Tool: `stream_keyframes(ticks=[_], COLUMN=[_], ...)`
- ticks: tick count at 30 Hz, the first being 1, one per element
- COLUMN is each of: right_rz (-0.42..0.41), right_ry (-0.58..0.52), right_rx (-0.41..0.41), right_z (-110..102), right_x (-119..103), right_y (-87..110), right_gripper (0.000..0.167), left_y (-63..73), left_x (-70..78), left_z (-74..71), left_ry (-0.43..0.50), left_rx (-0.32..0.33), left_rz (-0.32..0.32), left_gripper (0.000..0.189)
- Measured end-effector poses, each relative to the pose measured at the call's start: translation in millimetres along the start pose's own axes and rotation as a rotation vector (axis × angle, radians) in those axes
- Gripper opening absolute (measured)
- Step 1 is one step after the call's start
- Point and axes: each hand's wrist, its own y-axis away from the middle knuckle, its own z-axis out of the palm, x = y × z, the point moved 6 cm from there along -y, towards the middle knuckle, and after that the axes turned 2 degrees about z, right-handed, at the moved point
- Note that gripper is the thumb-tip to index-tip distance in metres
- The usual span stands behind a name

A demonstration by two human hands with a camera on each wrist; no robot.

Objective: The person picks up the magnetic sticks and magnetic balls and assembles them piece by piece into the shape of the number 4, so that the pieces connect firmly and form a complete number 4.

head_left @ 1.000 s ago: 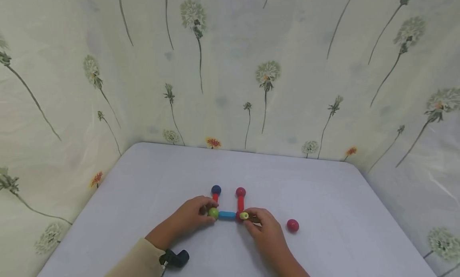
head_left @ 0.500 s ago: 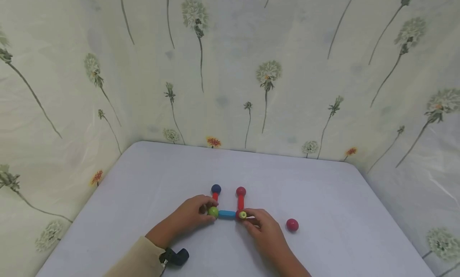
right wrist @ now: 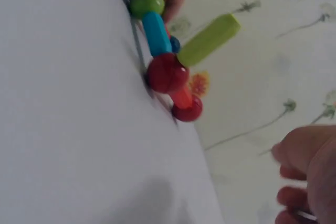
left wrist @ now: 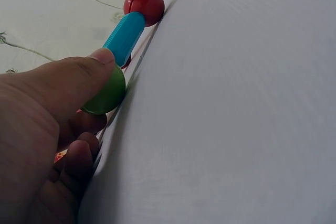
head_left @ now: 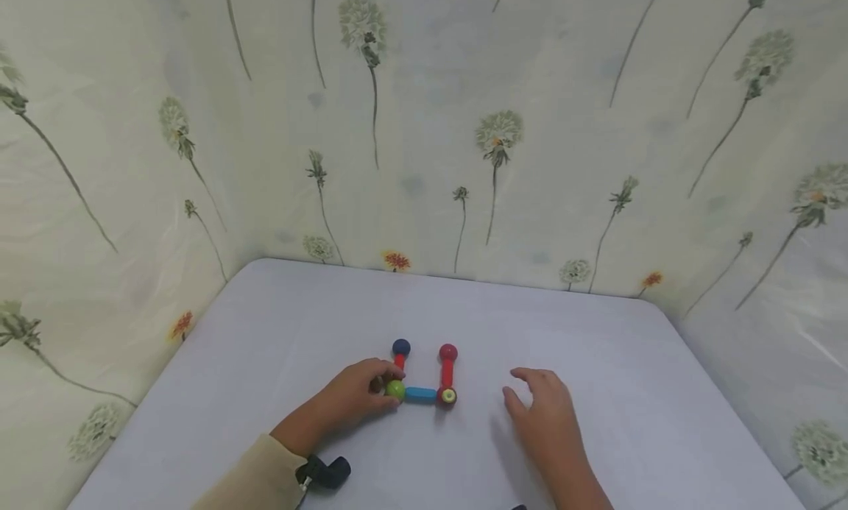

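My left hand (head_left: 354, 399) pinches the green ball (head_left: 395, 390) at the near left corner of a ball-and-stick frame lying on the table. A light blue stick (head_left: 420, 394) joins that ball to a red ball (head_left: 442, 402). From the red ball rises a yellow-green stick (right wrist: 210, 39), standing up clear in the right wrist view. One red stick (head_left: 447, 374) runs back to another red ball (head_left: 448, 352). A second red stick (head_left: 400, 360), partly behind my fingers, reaches a dark blue ball (head_left: 400, 346). My right hand (head_left: 546, 414) hovers apart from the frame, fingers loosely spread and holding nothing.
A white cloth covers the table (head_left: 318, 304), with a flower-patterned curtain (head_left: 424, 127) behind and at both sides. A black wrist camera (head_left: 331, 472) sits at my left sleeve. The loose red ball seen earlier is hidden behind my right hand.
My right hand has let go of the yellow-green stick, which stays on the red ball, and has moved right, over where the loose red ball lay. The left hand keeps its hold.
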Motion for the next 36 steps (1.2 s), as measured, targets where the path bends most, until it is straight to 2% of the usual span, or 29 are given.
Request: stream_keyframes(ticks=[3, 8, 14, 19, 27, 30, 36], right_rz=[0.047, 0.081, 0.096, 0.107, 0.132, 0.141, 0.079], right_ry=[0.062, 0.058, 0.045, 0.023, 0.04, 0.036, 0.01], right_rx=[-0.045, -0.233, -0.352, -0.381, -0.37, -0.377, -0.363], right_z=[-11, -13, -14, -14, -11, -7, 4], right_x=[20, 40, 54, 61, 59, 57, 48], right_y=[-4.5, -9.5, -12.1, -14.8, -20.1, -19.8, -15.0], right_gripper=[0.053, 0.081, 0.088, 0.078, 0.045, 0.04, 0.038], left_y=[-0.7, -2.0, -0.4, 0.3, -1.0, -0.8, 0.6], left_x=[1.4, 3.9, 4.6, 4.1, 4.6, 4.7, 3.7], left_z=[0.7, 2.2, 0.3, -1.1, -4.1, -4.0, -1.7], left_ry=[-0.005, -0.004, -0.009, -0.016, -0.015, -0.006, 0.007], left_rx=[-0.002, -0.007, -0.004, -0.004, 0.007, 0.001, -0.01], left_rz=[0.008, 0.014, 0.003, 0.006, 0.007, -0.004, -0.006], left_gripper=[0.041, 0.041, 0.041, 0.04, 0.041, 0.041, 0.04])
